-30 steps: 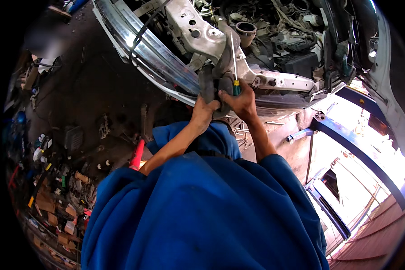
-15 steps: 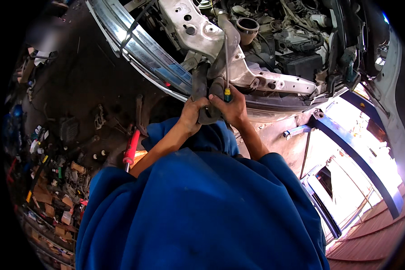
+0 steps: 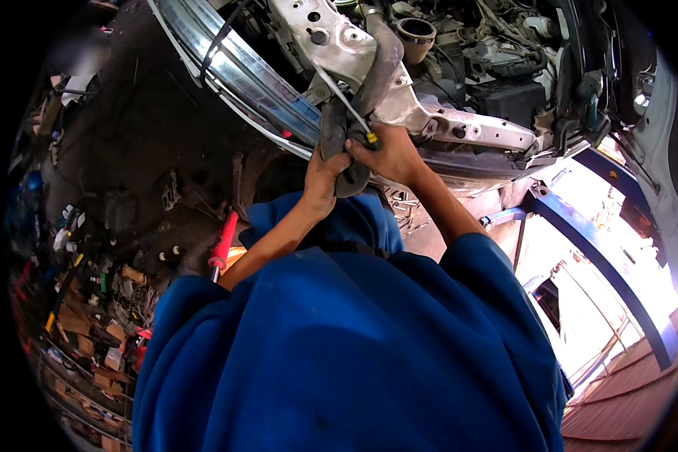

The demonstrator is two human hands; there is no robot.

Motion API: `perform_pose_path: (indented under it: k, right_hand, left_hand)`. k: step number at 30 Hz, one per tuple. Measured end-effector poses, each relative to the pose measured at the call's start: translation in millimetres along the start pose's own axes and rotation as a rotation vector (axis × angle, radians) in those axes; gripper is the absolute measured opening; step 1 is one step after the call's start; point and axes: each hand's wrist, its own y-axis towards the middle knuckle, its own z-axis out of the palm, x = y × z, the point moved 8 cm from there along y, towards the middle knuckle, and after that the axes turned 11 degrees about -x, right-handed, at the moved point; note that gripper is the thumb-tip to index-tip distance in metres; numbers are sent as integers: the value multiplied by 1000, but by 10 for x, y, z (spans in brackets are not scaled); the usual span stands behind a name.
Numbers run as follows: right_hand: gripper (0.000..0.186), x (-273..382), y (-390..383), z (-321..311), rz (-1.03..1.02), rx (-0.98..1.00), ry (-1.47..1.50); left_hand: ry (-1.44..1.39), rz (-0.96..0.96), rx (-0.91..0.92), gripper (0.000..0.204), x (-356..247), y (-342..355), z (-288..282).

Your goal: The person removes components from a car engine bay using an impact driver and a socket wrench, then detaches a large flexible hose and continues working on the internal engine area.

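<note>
My left hand grips the lower end of a thick grey rubber hose that curves up into a car's open engine bay. Beside it, my right hand holds a screwdriver with a yellow-and-green handle, its thin shaft pointing up-left across the hose. Both hands meet just below the silvery front crossmember and the shiny bumper beam. My blue sleeves fill the lower part of the view.
A red-handled tool sticks up by my left elbow. Cluttered shelves of small parts and boxes run along the left. A blue lift arm stretches away at right over a bright sunlit floor.
Both hands stay on the hose and screwdriver. The screwdriver shaft now leans further up-left across the hose, and the view has shifted slightly.
</note>
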Motion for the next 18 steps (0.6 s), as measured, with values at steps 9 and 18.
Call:
perform_pose_path:
  k: [9,18]
  right_hand:
    - [57,-55,30,58,133,30,-190]
    - [45,0,-293,-129,303,-257,-19]
  left_hand:
    - [76,171,-182,41,124,68,-118]
    - [91,326,-378,50,141,53,-68]
